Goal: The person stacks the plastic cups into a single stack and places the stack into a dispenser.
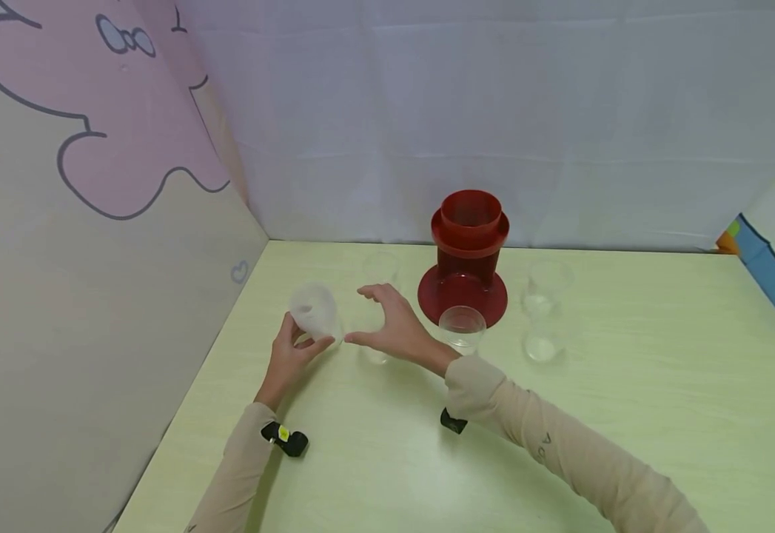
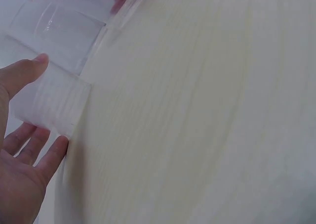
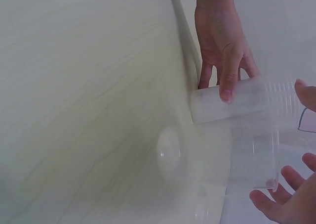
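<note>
My left hand (image 1: 290, 360) grips a stack of clear plastic cups (image 1: 314, 307) low down near the tabletop, thumb on one side and fingers on the other. Several rims show close together on the stack (image 3: 242, 100) in the right wrist view. Facing it, my right hand (image 1: 397, 326) is spread wide, thumb and fingers apart, with nothing plainly held. Beside the stack stands another clear cup (image 2: 54, 31), close to the right hand's fingers; whether they touch it I cannot tell. The right hand's fingertips (image 3: 264, 204) show near that cup's rim.
Red cup-like pieces (image 1: 470, 229) are stacked on a red plate (image 1: 430, 295) at the back. A clear cup (image 1: 463, 329) stands before the plate, behind my right wrist. More clear cups (image 1: 542, 346) stand to the right. White cloth (image 1: 467, 111) hangs behind the table.
</note>
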Demonstrator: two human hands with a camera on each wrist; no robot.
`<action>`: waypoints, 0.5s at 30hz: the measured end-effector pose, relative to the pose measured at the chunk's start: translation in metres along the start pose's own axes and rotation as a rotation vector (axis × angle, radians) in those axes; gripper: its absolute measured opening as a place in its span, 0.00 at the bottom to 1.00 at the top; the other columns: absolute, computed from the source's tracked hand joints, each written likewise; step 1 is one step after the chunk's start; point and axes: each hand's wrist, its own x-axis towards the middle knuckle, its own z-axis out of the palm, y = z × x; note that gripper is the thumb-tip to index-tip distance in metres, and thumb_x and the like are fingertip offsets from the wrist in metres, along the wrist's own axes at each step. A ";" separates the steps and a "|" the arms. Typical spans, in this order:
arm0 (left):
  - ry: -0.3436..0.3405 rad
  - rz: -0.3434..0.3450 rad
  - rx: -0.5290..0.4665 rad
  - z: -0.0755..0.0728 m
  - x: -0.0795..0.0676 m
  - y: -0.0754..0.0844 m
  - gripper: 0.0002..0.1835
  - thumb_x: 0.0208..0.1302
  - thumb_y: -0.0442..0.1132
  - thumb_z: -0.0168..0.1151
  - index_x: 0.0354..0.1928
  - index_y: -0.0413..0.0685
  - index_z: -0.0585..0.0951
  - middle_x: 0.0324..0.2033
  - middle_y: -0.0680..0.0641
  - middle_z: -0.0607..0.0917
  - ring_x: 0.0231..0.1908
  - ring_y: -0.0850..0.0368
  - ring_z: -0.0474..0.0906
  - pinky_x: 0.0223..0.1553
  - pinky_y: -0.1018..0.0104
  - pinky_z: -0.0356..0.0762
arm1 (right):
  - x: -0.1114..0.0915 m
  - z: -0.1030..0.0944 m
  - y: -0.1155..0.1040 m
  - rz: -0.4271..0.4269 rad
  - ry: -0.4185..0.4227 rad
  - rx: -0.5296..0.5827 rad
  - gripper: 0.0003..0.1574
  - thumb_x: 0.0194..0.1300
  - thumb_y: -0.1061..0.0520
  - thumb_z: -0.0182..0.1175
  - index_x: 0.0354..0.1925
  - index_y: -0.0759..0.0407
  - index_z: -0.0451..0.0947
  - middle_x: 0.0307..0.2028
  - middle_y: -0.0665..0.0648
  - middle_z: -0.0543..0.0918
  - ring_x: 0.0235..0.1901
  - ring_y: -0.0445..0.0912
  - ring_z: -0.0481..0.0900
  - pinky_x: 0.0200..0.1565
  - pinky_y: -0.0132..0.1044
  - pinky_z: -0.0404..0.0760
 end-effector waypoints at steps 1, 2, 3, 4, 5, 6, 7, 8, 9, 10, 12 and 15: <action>0.001 0.002 0.001 0.000 0.000 0.000 0.39 0.55 0.33 0.70 0.65 0.46 0.59 0.60 0.38 0.70 0.59 0.45 0.68 0.55 0.53 0.74 | -0.001 0.000 0.001 -0.002 0.006 0.006 0.47 0.50 0.43 0.72 0.63 0.57 0.66 0.59 0.58 0.71 0.57 0.53 0.68 0.56 0.48 0.72; 0.001 0.001 -0.001 0.000 0.000 0.000 0.39 0.55 0.33 0.70 0.65 0.46 0.59 0.60 0.38 0.70 0.59 0.45 0.68 0.55 0.52 0.73 | -0.002 0.001 0.002 -0.001 0.011 0.010 0.47 0.50 0.43 0.72 0.63 0.57 0.65 0.59 0.58 0.71 0.57 0.53 0.68 0.56 0.48 0.72; 0.002 0.002 -0.003 0.000 0.000 0.000 0.39 0.55 0.33 0.70 0.65 0.46 0.59 0.60 0.38 0.70 0.59 0.45 0.68 0.55 0.52 0.73 | -0.003 0.002 0.003 0.001 0.015 0.016 0.47 0.50 0.43 0.72 0.63 0.58 0.65 0.58 0.58 0.71 0.57 0.53 0.68 0.56 0.48 0.73; 0.002 0.007 -0.004 0.000 0.001 -0.001 0.39 0.55 0.33 0.70 0.65 0.46 0.59 0.60 0.38 0.70 0.59 0.45 0.68 0.55 0.51 0.73 | -0.004 0.002 0.004 0.002 0.021 0.023 0.48 0.49 0.44 0.73 0.63 0.58 0.65 0.58 0.59 0.71 0.57 0.53 0.68 0.56 0.48 0.72; 0.002 0.013 -0.005 0.000 0.001 -0.002 0.39 0.54 0.33 0.70 0.65 0.45 0.59 0.60 0.38 0.70 0.59 0.44 0.68 0.55 0.50 0.73 | -0.005 0.003 0.005 0.005 0.027 0.031 0.48 0.49 0.44 0.73 0.63 0.59 0.65 0.58 0.59 0.71 0.57 0.54 0.68 0.56 0.49 0.73; 0.002 0.015 -0.008 0.000 0.002 -0.005 0.39 0.54 0.34 0.71 0.65 0.45 0.59 0.60 0.38 0.70 0.59 0.44 0.68 0.55 0.49 0.73 | -0.005 0.003 0.006 0.010 0.031 0.038 0.49 0.49 0.45 0.73 0.63 0.59 0.65 0.59 0.59 0.71 0.57 0.54 0.68 0.55 0.49 0.73; 0.005 0.016 -0.011 0.000 0.003 -0.009 0.40 0.54 0.34 0.71 0.65 0.46 0.59 0.60 0.38 0.70 0.59 0.44 0.68 0.55 0.49 0.73 | -0.006 0.004 0.007 0.015 0.037 0.043 0.49 0.48 0.45 0.73 0.63 0.59 0.64 0.59 0.59 0.70 0.57 0.54 0.68 0.55 0.49 0.73; 0.007 0.014 -0.012 0.000 0.005 -0.013 0.40 0.54 0.35 0.71 0.65 0.47 0.59 0.60 0.39 0.70 0.59 0.44 0.68 0.55 0.50 0.73 | -0.007 0.005 0.008 0.020 0.045 0.052 0.50 0.48 0.45 0.74 0.64 0.59 0.64 0.59 0.59 0.70 0.57 0.55 0.68 0.55 0.49 0.73; 0.012 0.012 -0.010 0.000 0.006 -0.017 0.40 0.54 0.36 0.72 0.65 0.49 0.60 0.60 0.39 0.71 0.59 0.45 0.68 0.55 0.51 0.73 | -0.008 0.005 0.010 0.025 0.055 0.060 0.50 0.48 0.45 0.74 0.64 0.59 0.64 0.59 0.59 0.70 0.57 0.55 0.68 0.56 0.48 0.72; 0.015 0.008 -0.005 0.000 0.007 -0.021 0.40 0.53 0.37 0.72 0.65 0.50 0.60 0.60 0.40 0.71 0.59 0.46 0.68 0.55 0.52 0.73 | -0.008 0.006 0.011 0.029 0.065 0.071 0.51 0.47 0.46 0.74 0.64 0.59 0.63 0.59 0.59 0.70 0.57 0.55 0.68 0.56 0.48 0.72; 0.022 -0.001 0.002 0.000 0.010 -0.029 0.41 0.53 0.40 0.73 0.65 0.53 0.60 0.59 0.42 0.71 0.59 0.48 0.69 0.55 0.55 0.74 | -0.010 0.008 0.014 0.036 0.082 0.093 0.52 0.47 0.47 0.75 0.64 0.60 0.62 0.60 0.60 0.70 0.57 0.55 0.69 0.56 0.49 0.73; 0.034 -0.004 0.013 0.001 0.010 -0.032 0.41 0.51 0.43 0.74 0.64 0.56 0.61 0.59 0.45 0.72 0.58 0.51 0.70 0.54 0.59 0.75 | -0.012 0.009 0.017 0.052 0.092 0.121 0.53 0.46 0.48 0.75 0.65 0.60 0.61 0.60 0.60 0.70 0.57 0.55 0.69 0.56 0.49 0.73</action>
